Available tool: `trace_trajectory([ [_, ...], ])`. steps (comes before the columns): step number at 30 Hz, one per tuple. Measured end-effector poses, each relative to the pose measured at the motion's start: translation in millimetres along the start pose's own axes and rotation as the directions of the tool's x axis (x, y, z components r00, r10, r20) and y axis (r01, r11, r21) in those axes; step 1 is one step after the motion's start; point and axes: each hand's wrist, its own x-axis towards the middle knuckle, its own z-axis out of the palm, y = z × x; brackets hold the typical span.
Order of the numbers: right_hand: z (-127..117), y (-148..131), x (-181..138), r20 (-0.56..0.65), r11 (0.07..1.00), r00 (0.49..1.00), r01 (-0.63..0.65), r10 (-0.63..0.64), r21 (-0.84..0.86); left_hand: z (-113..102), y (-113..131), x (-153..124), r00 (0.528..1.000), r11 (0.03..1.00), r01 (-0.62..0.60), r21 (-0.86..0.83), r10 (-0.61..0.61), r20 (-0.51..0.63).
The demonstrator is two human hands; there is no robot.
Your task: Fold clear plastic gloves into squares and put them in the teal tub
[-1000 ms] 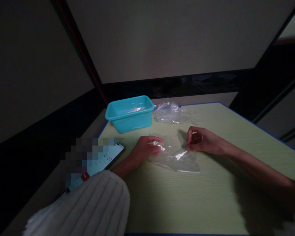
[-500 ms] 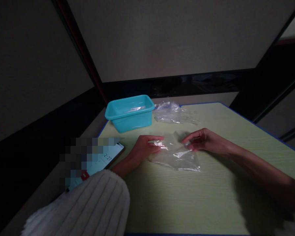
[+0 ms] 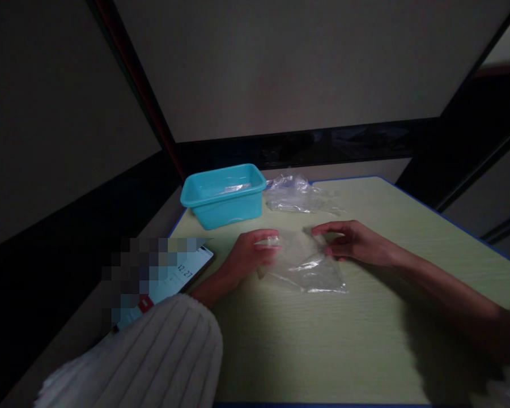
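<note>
A clear plastic bag [image 3: 308, 272] lies flat and slightly creased on the table between my hands. My left hand [image 3: 249, 253] grips its left edge, with plastic showing between the fingers, whose tips are a little blurred. At the bag's right side is my right hand [image 3: 351, 243]. Its index finger stretches over the upper edge while the thumb stays lower by the side, leaving a gap between them. Behind the hands, a heap of clear plastic bags [image 3: 297, 195] rests beside a turquoise plastic basin [image 3: 227, 212].
Something clear and shiny [image 3: 238, 187] lies inside the basin. A phone [image 3: 187, 269] with a lit screen, partly pixelated, lies at the left of the pale table [image 3: 323, 351]. My ribbed white sleeve [image 3: 170, 351] covers the lower left. A panelled wall [image 3: 289, 68] stands behind the table.
My right index finger has straightened and moved apart from the thumb, which were pinched together at the bag's edge. My left fingers have shifted slightly on the bag.
</note>
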Motion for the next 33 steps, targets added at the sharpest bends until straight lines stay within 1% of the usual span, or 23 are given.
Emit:
trace_trajectory([
  [5,1.3,-1.2,0.5,-0.024,0.999,0.999,-0.034,0.033,-0.033,-3.0,4.5,0.2,0.997,0.999,-0.019,0.029,0.021,-0.075],
  [10,3.0,-4.9,-0.2,-0.043,0.993,0.997,-0.066,0.062,-0.101,-3.2,6.7,-1.9,0.994,0.998,-0.007,0.059,0.014,-0.105],
  [14,4.2,-8.7,-1.5,-0.074,0.981,0.996,-0.067,0.054,-0.181,-2.6,8.6,-2.7,0.992,0.996,0.008,0.084,0.003,-0.124],
  [18,2.0,-9.2,-1.3,-0.140,0.946,0.990,-0.025,-0.022,-0.322,-4.1,11.1,-2.6,0.989,0.994,0.016,0.111,0.001,-0.146],
  [21,0.5,-7.7,-3.3,-0.192,0.913,0.970,0.063,-0.152,-0.404,-4.8,11.5,-5.2,0.986,0.991,0.003,0.131,0.018,-0.165],
  [23,0.5,-6.1,-8.0,-0.185,0.905,0.960,0.118,-0.209,-0.408,-4.6,11.0,-9.4,0.982,0.989,-0.011,0.146,0.039,-0.186],
  [25,0.6,-3.3,-15.9,-0.148,0.912,0.966,0.143,-0.214,-0.385,-4.5,10.8,-15.5,0.977,0.987,-0.020,0.158,0.053,-0.207],
  [27,0.1,0.8,-25.7,-0.115,0.926,0.976,0.135,-0.187,-0.354,-5.2,11.7,-22.7,0.975,0.985,-0.037,0.170,0.073,-0.210],
  [30,-0.9,6.8,-38.7,-0.093,0.953,0.987,0.100,-0.132,-0.287,-7.8,14.0,-33.1,0.975,0.974,-0.090,0.207,0.128,-0.179],
  [33,0.2,8.7,-43.7,-0.086,0.974,0.992,0.070,-0.090,-0.214,-9.4,13.5,-41.0,0.979,0.971,-0.097,0.217,0.133,-0.156],
])
